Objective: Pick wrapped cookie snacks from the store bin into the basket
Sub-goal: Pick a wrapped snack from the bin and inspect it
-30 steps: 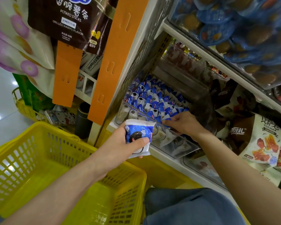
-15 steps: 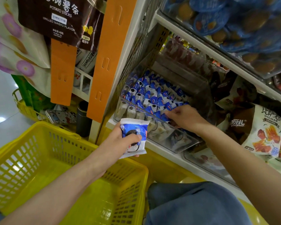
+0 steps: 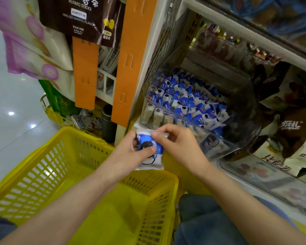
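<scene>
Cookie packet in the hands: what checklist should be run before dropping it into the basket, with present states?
1. Grip of left hand on cookie packet: ok.
2. Release by right hand: not ok, it pinches the packet's top edge.
3. Number of packets held: cannot tell, only one face shows.
4. Packet above the basket opening: cannot tell, it hangs near the far rim.
5. Upright stance of the basket, top open: ok.

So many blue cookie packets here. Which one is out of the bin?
The packet held over the yellow basket: the left hand grips it, the right hand pinches its top edge. The rest lie in the clear bin.
</scene>
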`<move>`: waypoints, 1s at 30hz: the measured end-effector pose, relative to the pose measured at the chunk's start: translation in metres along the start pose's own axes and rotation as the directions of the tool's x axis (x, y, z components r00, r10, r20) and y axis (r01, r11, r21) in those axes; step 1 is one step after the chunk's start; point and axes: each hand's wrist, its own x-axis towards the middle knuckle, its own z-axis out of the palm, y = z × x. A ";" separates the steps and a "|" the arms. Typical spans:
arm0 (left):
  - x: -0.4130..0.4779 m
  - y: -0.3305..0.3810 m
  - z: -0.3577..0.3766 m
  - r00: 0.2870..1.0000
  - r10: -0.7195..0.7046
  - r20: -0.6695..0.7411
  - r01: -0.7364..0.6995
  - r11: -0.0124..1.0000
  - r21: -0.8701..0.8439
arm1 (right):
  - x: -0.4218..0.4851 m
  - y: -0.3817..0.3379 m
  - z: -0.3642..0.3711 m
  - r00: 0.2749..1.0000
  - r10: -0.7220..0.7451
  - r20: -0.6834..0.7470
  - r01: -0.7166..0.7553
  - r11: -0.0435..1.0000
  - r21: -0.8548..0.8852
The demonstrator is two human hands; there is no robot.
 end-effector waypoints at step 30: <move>-0.014 -0.016 -0.025 0.926 -0.038 -0.376 -0.023 0.987 -0.157 | -0.004 0.008 0.024 0.928 0.331 0.172 -0.374 0.827 0.419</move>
